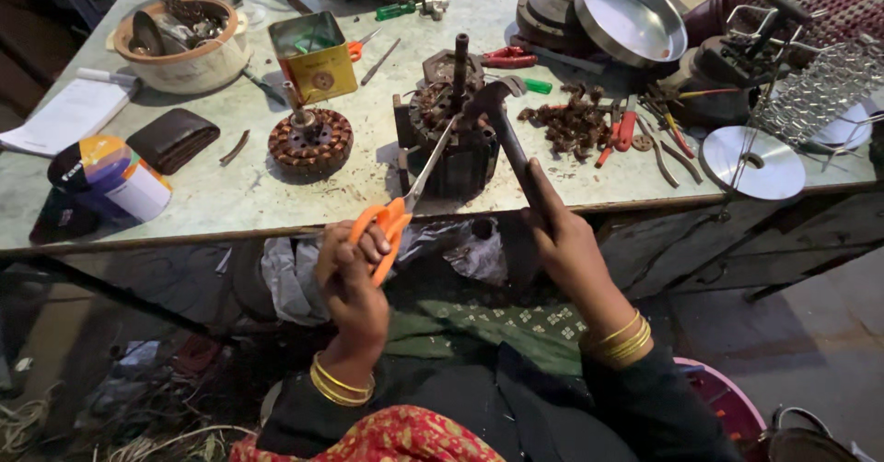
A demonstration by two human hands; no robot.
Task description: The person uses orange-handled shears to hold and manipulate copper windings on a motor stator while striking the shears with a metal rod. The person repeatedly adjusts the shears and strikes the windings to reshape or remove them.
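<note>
Fingers [368,241] of my left hand grip orange scissors [405,206] angled up-right toward the motor stator [451,135]; right hand [562,236] clasps the hammer [502,121] above it.

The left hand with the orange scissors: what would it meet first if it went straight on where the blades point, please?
Probably the motor stator on the table edge; the scissors already point into its top, though depth is unclear.

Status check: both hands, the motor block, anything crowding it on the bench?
Left hand grips orange-handled scissors, tips at motor stator. Right hand holds hammer, head over stator. Copper-wound rotor close left, wire scraps right.
</note>
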